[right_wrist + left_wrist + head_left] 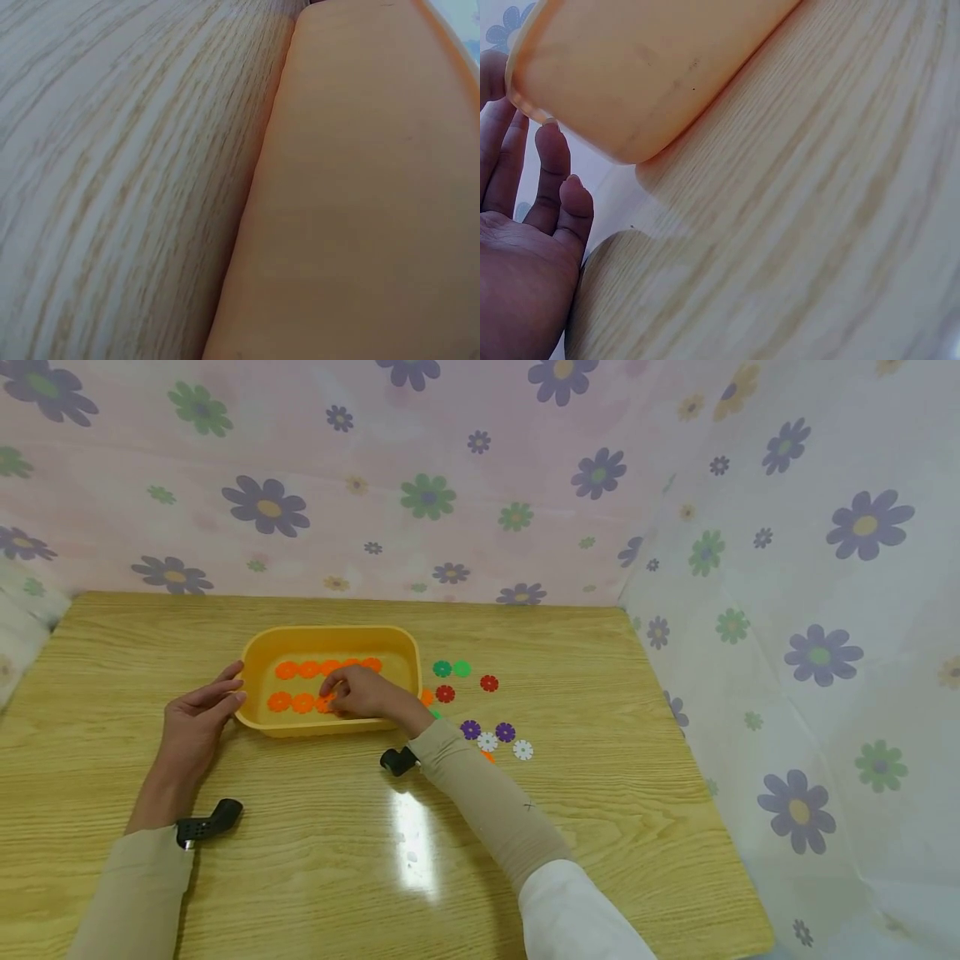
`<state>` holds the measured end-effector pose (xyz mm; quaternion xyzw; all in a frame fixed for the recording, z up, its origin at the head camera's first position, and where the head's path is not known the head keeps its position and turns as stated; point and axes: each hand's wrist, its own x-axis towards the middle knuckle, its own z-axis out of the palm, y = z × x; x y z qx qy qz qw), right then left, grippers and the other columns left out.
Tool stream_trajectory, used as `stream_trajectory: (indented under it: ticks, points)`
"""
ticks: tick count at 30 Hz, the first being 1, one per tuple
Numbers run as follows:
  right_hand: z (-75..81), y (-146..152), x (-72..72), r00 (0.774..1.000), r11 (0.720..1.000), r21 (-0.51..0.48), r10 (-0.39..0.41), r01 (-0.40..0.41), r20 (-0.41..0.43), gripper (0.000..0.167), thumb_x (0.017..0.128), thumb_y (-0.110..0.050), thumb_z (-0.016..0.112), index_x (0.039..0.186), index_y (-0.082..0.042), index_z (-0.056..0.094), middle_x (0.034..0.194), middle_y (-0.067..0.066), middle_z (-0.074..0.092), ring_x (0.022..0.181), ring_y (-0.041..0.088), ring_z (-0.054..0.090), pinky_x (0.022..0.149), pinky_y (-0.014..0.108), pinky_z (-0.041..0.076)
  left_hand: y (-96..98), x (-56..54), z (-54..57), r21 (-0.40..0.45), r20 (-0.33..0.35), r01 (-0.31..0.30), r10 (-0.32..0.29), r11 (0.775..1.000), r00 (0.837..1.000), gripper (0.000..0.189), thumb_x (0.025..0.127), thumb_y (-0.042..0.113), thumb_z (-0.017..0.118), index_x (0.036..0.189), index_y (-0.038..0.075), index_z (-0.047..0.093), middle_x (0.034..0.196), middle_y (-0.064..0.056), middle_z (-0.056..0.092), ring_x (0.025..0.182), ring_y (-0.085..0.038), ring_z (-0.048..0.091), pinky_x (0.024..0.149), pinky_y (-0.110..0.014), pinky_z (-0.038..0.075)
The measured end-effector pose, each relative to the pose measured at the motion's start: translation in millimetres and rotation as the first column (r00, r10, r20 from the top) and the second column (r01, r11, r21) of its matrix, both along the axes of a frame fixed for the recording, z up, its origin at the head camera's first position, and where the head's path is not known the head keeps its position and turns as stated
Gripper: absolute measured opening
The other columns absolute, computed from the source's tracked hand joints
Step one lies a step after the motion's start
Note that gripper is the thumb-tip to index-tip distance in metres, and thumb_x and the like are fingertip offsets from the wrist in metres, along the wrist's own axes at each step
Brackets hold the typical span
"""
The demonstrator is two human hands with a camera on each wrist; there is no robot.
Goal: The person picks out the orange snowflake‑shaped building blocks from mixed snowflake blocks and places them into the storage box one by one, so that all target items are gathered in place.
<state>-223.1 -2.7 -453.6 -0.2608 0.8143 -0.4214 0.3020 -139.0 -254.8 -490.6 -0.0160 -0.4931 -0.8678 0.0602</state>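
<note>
A yellow plastic tub (341, 727) stands on the table, its outer wall also filling much of both wrist views. Inside it, several orange notched plastic discs (287, 670) lie in two rows. My left hand (197, 718) touches the rim at the tub's left end, its fingers only slightly bent; the left wrist view shows fingertips (549, 124) against the rim. Over the front wall reaches my right hand (366, 692), its bent fingers and thumb pinching an orange disc (324, 704) in the front row. The right wrist view does not show this hand.
Right of the tub lie loose discs: green (442, 668), light green (462, 668), red (489, 682), purple (505, 732), white (522, 750) and some orange. The right forearm partly covers some. Flower-patterned cloth (427, 497) hangs behind the wooden table (300, 860) and at its sides.
</note>
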Motion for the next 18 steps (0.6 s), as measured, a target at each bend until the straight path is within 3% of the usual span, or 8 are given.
stream_trajectory:
  ticks: [18]
  points:
    - [1.5,0.1,0.7,0.999,0.999,0.021,0.031,-0.031,-0.012,0.02,0.102,-0.003,0.056,0.12,-0.001,0.065,0.064,0.001,0.054,0.055,0.009,0.036,0.057,0.018,0.038,-0.4,0.0,0.3,0.006,-0.011,0.009,-0.009,1.0,1.0,0.028,0.094,-0.019,0.056,0.11,-0.007,0.075,0.127,0.003,0.072,0.126,-0.001,0.06,0.094,-0.016,0.053]
